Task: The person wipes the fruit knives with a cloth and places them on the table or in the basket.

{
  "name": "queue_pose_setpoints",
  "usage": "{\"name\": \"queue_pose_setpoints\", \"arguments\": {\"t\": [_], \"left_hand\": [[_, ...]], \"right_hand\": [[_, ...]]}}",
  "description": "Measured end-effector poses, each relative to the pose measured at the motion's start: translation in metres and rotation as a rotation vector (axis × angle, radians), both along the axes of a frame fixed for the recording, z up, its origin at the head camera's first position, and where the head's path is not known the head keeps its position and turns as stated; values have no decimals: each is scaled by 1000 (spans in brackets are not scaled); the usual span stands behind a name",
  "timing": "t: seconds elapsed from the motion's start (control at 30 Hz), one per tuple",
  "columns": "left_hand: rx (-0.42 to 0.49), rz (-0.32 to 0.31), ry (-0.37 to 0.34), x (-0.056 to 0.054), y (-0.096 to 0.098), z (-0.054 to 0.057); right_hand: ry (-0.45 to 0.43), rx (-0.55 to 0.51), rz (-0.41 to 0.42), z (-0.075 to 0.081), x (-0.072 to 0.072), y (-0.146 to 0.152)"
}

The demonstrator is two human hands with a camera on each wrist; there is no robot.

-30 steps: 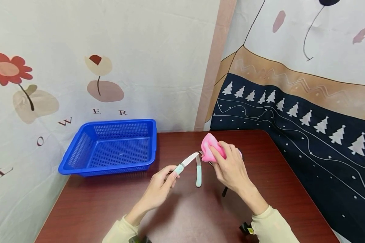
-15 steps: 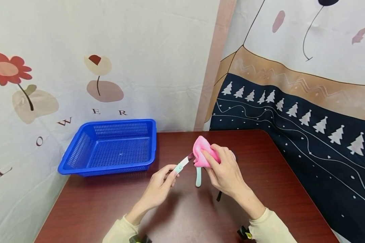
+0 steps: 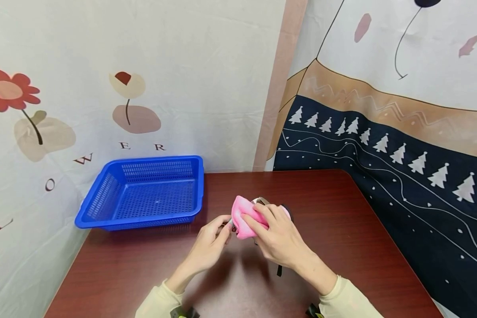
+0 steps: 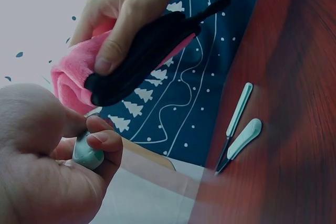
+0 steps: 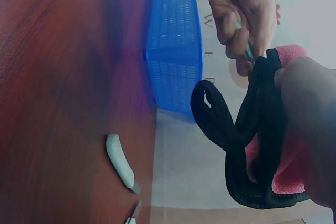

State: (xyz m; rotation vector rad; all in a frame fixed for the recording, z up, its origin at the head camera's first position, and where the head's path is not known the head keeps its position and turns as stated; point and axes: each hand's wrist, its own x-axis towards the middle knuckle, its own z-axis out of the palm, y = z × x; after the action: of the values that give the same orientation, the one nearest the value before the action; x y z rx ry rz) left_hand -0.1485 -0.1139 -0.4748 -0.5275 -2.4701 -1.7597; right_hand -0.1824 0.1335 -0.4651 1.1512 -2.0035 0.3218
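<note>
My left hand [image 3: 206, 245] grips the mint-green handle [image 4: 86, 153] of a small knife, whose blade is hidden by a pink cloth [image 3: 242, 216]. That fluffy cloth has a black edging and a black loop [image 5: 212, 114]. Fingers and thumb of my right hand [image 3: 282, 234] pinch it from above, beside the left fingertips. Below the hands, a mint-handled knife [image 5: 119, 161] lies on the table, its blade only partly seen. Close to it is a slimmer mint-handled tool [image 4: 240, 108], of a kind I cannot tell.
A blue plastic basket [image 3: 155, 198] with nothing in it stands at the table's back left. The dark red-brown table [image 3: 342, 265] meets printed wall cloths at its back and right edges.
My right hand has brought the pink cloth left and down over the knife blade, up to the left fingertips. The left hand has stayed nearly still, gripping the knife.
</note>
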Motion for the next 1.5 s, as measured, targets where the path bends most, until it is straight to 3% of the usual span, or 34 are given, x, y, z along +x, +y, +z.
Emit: {"name": "queue_pose_setpoints", "arguments": {"t": [0.43,1.13,1.5], "left_hand": [[11,6,-7,2,0,1],[3,14,-1,2,-2,-2],[-15,57,-55,1,-5,-4]], "right_hand": [[-32,28,-31,-4,-3,4],[-91,7,-184,-4,-17,30],[-120,-35,-273,0,-24,49]]}}
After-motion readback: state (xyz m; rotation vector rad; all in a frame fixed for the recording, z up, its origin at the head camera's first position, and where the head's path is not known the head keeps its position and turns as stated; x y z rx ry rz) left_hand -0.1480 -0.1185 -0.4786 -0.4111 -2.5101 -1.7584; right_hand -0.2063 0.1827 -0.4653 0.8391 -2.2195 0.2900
